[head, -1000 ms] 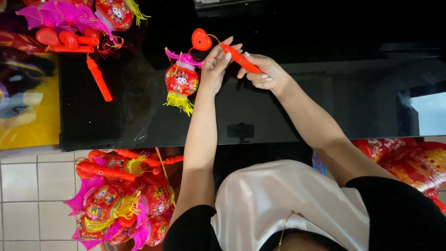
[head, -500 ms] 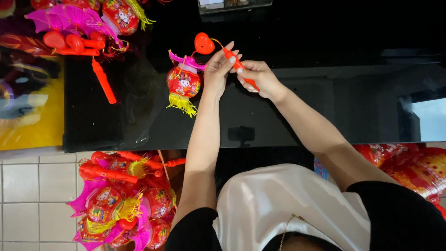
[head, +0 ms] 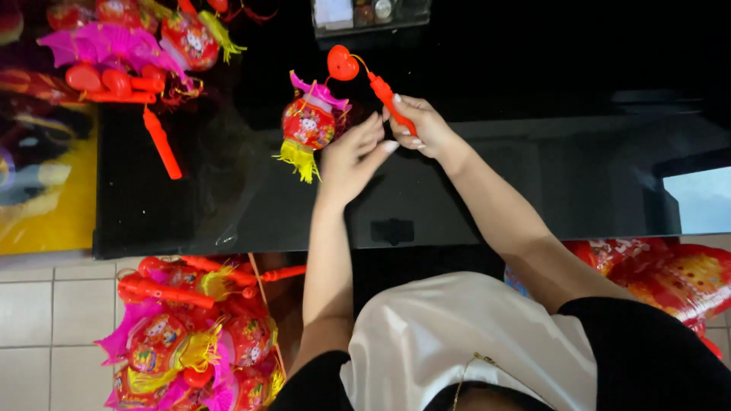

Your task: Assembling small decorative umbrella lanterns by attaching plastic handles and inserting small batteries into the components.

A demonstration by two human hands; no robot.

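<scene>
- Lap and torso nearest the camera: white top, black sleeves, both forearms reaching away over a glossy black table [head: 533, 190].
- Left hand [head: 350, 156] hovers over the table with fingers loosely curled and nothing in its grasp; fingertips sit just beside the lantern and close to the right hand.
- Right hand [head: 422, 129] is clenched around the lower end of a red plastic handle stick [head: 384, 95].
- Handle stick's long axis runs diagonally, from the right hand up and leftward away from the person; its far end carries a red heart-shaped top [head: 343, 62].
- Toy lantern [head: 308, 125] lies on the table just left of the hands: red round body, pink frilled cap toward the heart, yellow tassel pointing back toward the near-left. A thin cord appears to link it to the stick, though it is too fine to be sure.
- Judged risk: lifting the stick sharply could drag the lantern across the slick surface or snag the tassel; the frill looks easy to crush under the left fingers.
- Floor at near left: heap of finished lanterns [head: 190, 335] on pale tiles.
- Far left of the table: a loose red stick [head: 162, 142], then another pile of lanterns [head: 129, 46].
</scene>
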